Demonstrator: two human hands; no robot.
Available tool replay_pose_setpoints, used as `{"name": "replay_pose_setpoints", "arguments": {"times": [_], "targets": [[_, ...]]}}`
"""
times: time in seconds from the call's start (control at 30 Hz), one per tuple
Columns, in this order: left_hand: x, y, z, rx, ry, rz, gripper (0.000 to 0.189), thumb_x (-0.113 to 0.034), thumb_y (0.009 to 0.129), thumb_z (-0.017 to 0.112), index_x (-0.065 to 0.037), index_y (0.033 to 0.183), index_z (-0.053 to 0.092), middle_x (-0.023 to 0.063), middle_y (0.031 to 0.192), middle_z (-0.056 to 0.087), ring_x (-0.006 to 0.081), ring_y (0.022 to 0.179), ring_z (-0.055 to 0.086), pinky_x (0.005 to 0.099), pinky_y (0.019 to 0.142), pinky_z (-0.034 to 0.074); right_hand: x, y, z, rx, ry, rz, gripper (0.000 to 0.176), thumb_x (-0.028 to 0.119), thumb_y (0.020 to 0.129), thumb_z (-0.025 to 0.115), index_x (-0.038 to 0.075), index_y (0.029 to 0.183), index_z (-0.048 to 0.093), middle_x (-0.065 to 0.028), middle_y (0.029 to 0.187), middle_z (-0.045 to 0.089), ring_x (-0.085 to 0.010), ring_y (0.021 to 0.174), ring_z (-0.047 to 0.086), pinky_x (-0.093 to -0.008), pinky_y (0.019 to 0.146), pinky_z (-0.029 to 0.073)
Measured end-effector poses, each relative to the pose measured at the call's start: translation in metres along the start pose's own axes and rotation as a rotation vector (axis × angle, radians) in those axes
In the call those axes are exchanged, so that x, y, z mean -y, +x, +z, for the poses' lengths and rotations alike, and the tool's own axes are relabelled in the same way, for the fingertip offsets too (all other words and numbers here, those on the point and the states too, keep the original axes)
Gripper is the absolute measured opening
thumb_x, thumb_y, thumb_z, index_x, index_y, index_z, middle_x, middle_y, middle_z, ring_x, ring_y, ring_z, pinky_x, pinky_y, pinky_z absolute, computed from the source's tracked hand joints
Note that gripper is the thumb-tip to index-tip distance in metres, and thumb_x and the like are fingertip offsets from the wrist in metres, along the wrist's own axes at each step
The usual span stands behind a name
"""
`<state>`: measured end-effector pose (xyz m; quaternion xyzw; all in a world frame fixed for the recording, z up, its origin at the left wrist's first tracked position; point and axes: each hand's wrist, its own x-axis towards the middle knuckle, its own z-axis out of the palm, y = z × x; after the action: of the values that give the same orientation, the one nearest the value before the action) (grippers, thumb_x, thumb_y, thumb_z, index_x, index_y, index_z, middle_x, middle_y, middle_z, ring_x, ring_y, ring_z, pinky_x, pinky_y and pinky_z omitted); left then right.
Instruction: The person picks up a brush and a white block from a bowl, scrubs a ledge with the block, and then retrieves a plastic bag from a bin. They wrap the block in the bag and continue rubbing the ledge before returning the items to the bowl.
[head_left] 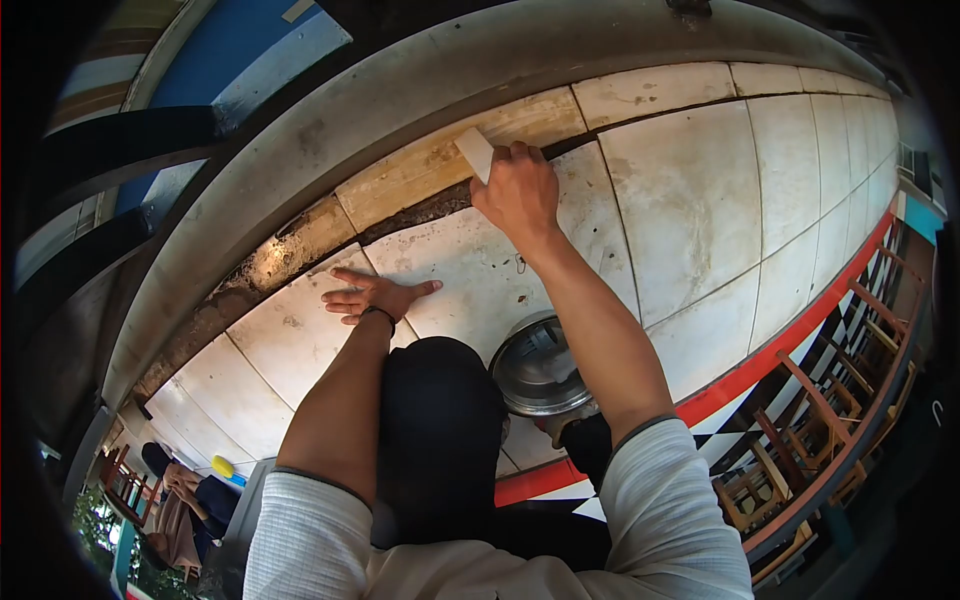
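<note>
My right hand [522,195] grips a flat, off-white rectangular piece [474,150] that looks like a scraper or pad. It rests against the stained, yellowish tile strip [415,172] by the raised grey ledge, just above a dark, dirty gap. Fingers spread, my left hand [372,297] lies flat on the white tiles [455,262], with a dark band at its wrist. Below my right forearm stands a shiny metal bowl [541,368] beside my dark-clad knee, partly hidden by the arm.
A curved grey ledge [300,150] runs along the far side. Wet grime shows on the strip at left. A red edge [735,385] borders the tiles, with wooden chairs [800,440] beyond. At lower left are a yellow-and-blue object [226,468] and another person [190,500].
</note>
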<state>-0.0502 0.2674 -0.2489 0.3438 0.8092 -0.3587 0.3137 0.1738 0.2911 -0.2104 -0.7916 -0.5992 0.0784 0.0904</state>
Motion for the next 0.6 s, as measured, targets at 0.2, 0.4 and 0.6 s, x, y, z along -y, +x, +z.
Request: {"name": "replay_pose_setpoints", "arguments": {"times": [0.2, 0.4, 0.6], "targets": [[0.002, -0.002, -0.004, 0.028, 0.053, 0.062, 0.173, -0.067, 0.046, 0.09, -0.004, 0.138, -0.042, 0.0429, 0.145, -0.03, 0.056, 0.139, -0.025, 0.0691, 0.112, 0.003, -0.074, 0.029, -0.022, -0.031, -0.087, 0.28, 0.029, 0.027, 0.067, 0.08, 0.001, 0.07, 0.068, -0.0173, 0.076, 0.067, -0.0323, 0.071, 0.068, -0.0394, 0.063, 0.056], [-0.002, -0.005, -0.006, 0.032, 0.068, 0.026, 0.172, -0.066, 0.047, 0.09, -0.004, 0.138, -0.041, 0.0428, 0.145, -0.029, 0.0557, 0.139, -0.024, 0.0687, 0.112, 0.003, -0.002, 0.008, -0.002, 0.058, 0.126, 0.123, 0.027, 0.021, 0.067, 0.076, -0.003, 0.079, 0.069, -0.0209, 0.083, 0.067, -0.0364, 0.081, 0.068, -0.042, 0.071, 0.058], [0.001, -0.005, -0.006, 0.033, 0.039, 0.063, 0.172, -0.065, 0.046, 0.091, -0.004, 0.139, -0.041, 0.0423, 0.145, -0.029, 0.0547, 0.139, -0.025, 0.0689, 0.112, 0.002, -0.089, 0.046, -0.031, 0.084, -0.057, 0.413, 0.031, 0.032, 0.069, 0.076, 0.001, 0.07, 0.071, -0.0203, 0.076, 0.07, -0.0346, 0.069, 0.07, -0.0417, 0.063, 0.057]]}}
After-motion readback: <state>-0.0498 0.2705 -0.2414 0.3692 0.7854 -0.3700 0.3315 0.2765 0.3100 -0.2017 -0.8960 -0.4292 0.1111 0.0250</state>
